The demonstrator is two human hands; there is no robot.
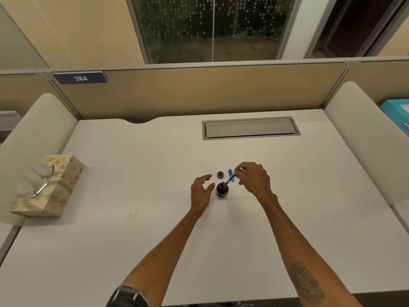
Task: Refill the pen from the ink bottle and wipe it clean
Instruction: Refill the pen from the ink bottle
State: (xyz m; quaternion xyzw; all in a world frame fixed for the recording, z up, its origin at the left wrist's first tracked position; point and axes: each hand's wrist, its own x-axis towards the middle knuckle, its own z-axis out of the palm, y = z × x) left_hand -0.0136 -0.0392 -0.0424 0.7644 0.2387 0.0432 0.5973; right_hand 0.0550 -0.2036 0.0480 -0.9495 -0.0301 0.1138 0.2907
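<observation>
A small dark ink bottle [222, 190] stands open in the middle of the white desk [132, 218]. My right hand [254, 180] is shut on the pen [231, 178], which is tilted with its tip in the bottle's mouth. The bottle's cap [220, 174] lies just behind the bottle. A blue pen piece [230, 173] lies to the right of the cap. My left hand [201, 191] hovers open just left of the bottle, fingers spread, not touching it.
A patterned tissue box [48, 187] with a tissue sticking out sits at the desk's left edge. A grey cable hatch [250, 128] is set into the far side. Padded dividers flank the desk; a teal box [398, 116] lies beyond the right one.
</observation>
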